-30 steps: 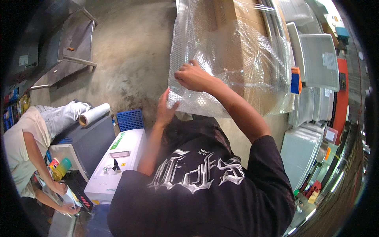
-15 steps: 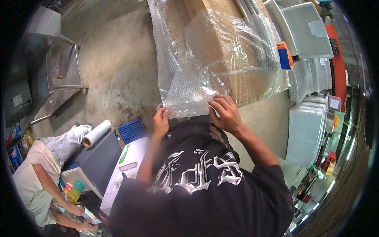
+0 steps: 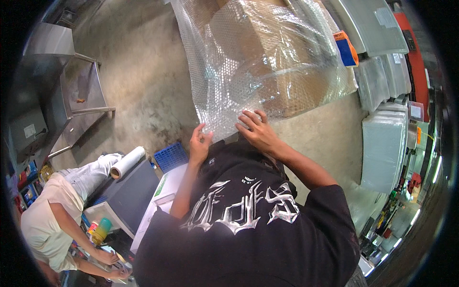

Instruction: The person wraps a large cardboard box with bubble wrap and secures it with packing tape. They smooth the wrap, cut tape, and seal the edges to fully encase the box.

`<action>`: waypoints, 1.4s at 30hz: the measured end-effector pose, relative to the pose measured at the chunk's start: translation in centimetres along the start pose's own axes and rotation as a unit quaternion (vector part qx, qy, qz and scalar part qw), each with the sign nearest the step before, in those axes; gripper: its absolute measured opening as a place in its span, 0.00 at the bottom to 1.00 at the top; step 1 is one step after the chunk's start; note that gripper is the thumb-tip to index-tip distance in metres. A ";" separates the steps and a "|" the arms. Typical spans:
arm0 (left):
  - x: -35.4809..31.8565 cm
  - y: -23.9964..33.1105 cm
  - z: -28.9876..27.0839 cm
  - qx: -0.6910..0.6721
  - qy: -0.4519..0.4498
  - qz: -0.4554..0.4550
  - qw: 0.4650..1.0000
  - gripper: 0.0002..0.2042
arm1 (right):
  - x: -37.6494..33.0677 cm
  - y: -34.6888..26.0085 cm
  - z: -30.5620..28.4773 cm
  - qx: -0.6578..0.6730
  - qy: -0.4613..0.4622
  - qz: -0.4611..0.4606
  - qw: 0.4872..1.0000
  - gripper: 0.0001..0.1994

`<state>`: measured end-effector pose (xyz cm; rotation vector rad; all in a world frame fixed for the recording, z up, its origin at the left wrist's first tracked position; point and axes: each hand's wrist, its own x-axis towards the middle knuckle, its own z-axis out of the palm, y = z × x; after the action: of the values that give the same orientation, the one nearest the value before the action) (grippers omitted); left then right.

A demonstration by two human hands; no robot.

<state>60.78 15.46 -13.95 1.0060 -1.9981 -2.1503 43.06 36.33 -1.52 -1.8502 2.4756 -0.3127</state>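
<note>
Head view shows a person in a black shirt with silver print holding up a big clear sheet of bubble wrap [image 3: 258, 67]. The left hand [image 3: 200, 143] pinches the sheet's lower edge, fingers closed on the plastic. The right hand [image 3: 256, 130] grips the same edge just beside it, fingers curled onto the wrap. The two hands are near each other but not touching. The sheet hangs in front of a brown cardboard box [image 3: 287, 91] that shows through it; whether the wrap touches the box is hard to tell. Below the left hand sits a small blue plastic crate [image 3: 171, 155] on the grey concrete floor [image 3: 138, 81]. A white roll of film [image 3: 127, 162] lies on a dark table nearby. Another person in a pale shirt [image 3: 45, 210] bends over at the lower left.
</note>
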 end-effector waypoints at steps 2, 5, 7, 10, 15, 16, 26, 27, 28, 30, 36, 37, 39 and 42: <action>-0.4 0.1 0.2 -0.038 0.052 0.050 0.997 0.29 | -0.1 0.1 0.4 0.009 0.011 -0.004 1.000 0.18; -1.3 0.8 0.1 0.100 0.080 0.158 0.979 0.28 | 0.0 0.0 0.5 0.027 0.023 0.003 0.999 0.16; -1.2 1.4 -0.1 0.158 0.047 0.194 0.967 0.29 | 0.3 -0.1 0.5 0.033 0.026 0.012 0.999 0.16; -0.2 1.9 -0.3 0.115 0.022 0.146 0.982 0.29 | 0.8 -0.6 0.1 0.037 0.045 0.022 0.998 0.15; 2.6 2.7 0.2 0.016 0.023 0.116 0.993 0.24 | 0.6 -1.9 -1.9 0.091 0.104 0.044 0.989 0.17; 3.5 3.1 0.5 0.003 0.022 0.119 0.993 0.23 | 0.4 -2.0 -2.4 0.100 0.121 0.058 0.986 0.18; 18.1 10.8 5.7 0.049 0.035 0.263 0.963 0.17 | -2.8 -0.4 -6.1 0.077 0.194 0.185 0.960 0.18; 19.5 11.6 6.7 0.061 0.026 0.258 0.964 0.17 | -2.8 -0.1 -6.3 0.070 0.191 0.191 0.960 0.18; 20.9 12.4 7.7 0.068 0.019 0.276 0.959 0.17 | -2.7 0.3 -6.3 0.067 0.178 0.178 0.965 0.17; 23.0 13.8 9.7 0.086 0.009 0.291 0.953 0.17 | -2.0 1.1 -6.3 0.064 0.162 0.150 0.973 0.17; 26.8 16.0 14.8 0.195 0.006 0.330 0.924 0.20 | 4.1 6.5 -3.6 -0.149 -0.035 -0.070 0.986 0.17; 27.3 15.7 14.3 0.204 0.013 0.330 0.921 0.20 | 5.3 8.0 -3.1 -0.187 -0.113 -0.050 0.975 0.17; 28.3 14.1 12.0 0.207 0.029 0.378 0.902 0.21 | 7.3 10.3 -2.5 -0.274 -0.230 -0.022 0.933 0.17; 29.5 9.5 5.6 0.193 0.228 0.164 0.940 0.34 | 8.9 12.1 -2.4 -0.299 -0.314 -0.076 0.898 0.15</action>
<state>31.12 5.69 -18.11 0.9986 -2.1837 -1.2480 28.71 31.48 -0.53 -1.8900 2.0791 0.9977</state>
